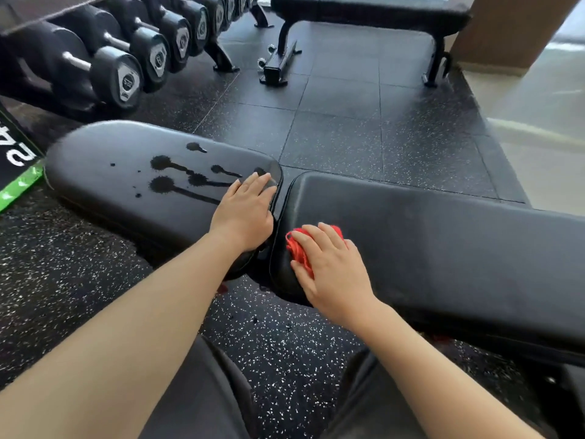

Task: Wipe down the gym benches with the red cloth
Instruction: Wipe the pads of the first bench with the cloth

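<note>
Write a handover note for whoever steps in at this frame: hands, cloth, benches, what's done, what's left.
Left hand: flat with straight fingers, resting on the end of the short pad by the gap; it holds nothing.
Right hand: presses the bunched red cloth onto the near corner of the long pad.
Done: cannot tell. The long pad shows no droplets, but it is unclear whether it has been wiped.
Left: the wet blots with run streaks on the short pad are unwiped. Clear them, finish the long pad, then do the second bench at the back.

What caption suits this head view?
Right hand presses red cloth on bench pad; left hand rests beside dark splashes.
</note>
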`<act>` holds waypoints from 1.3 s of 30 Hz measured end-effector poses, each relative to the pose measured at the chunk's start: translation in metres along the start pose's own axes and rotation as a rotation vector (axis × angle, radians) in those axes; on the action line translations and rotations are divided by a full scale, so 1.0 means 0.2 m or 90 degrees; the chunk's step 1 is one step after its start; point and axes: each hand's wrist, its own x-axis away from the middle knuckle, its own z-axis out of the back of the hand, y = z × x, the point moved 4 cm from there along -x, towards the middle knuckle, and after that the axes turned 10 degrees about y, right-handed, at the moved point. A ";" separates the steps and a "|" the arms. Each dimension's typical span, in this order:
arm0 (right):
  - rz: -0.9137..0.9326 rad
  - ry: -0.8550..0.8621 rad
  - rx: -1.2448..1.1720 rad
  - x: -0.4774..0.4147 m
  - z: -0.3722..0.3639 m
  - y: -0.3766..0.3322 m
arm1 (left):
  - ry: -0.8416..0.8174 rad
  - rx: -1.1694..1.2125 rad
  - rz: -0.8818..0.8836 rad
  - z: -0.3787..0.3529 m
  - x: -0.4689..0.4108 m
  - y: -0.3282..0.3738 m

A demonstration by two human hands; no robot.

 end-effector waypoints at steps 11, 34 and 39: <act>-0.121 -0.054 0.091 -0.24 -0.11 -0.10 | -0.015 0.083 -0.138 0.05 0.00 -0.13; -0.104 0.020 0.109 0.13 -0.07 -0.27 | 0.008 0.151 -0.132 0.06 0.01 -0.14; -0.114 0.039 0.087 0.27 0.03 -0.07 | 0.015 0.114 -0.124 0.06 0.02 -0.13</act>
